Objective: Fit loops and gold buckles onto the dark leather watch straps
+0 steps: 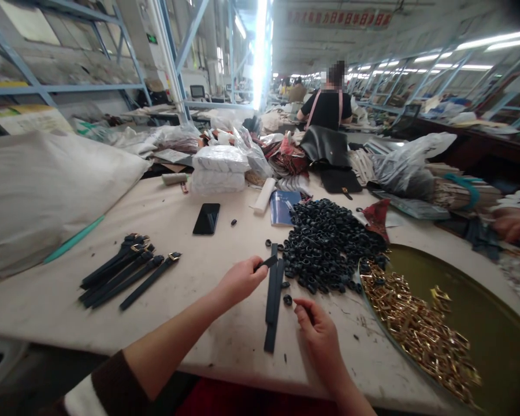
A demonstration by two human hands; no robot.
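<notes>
My left hand is closed around a short dark strap end, pinched between thumb and fingers. Under it, several flat dark straps lie together lengthwise on the table. My right hand is curled to the right of these straps, its fingertips beside a small black loop. Anything inside the right fingers is hidden. A large heap of black loops lies just beyond both hands. To the left rest several dark straps with gold buckles, most of them bunched together.
At right, a round olive tray holds a pile of gold buckles. A black phone, a blue booklet and a wrapped white bundle lie farther back. A large white sack fills the left. Another person's hand shows at far right.
</notes>
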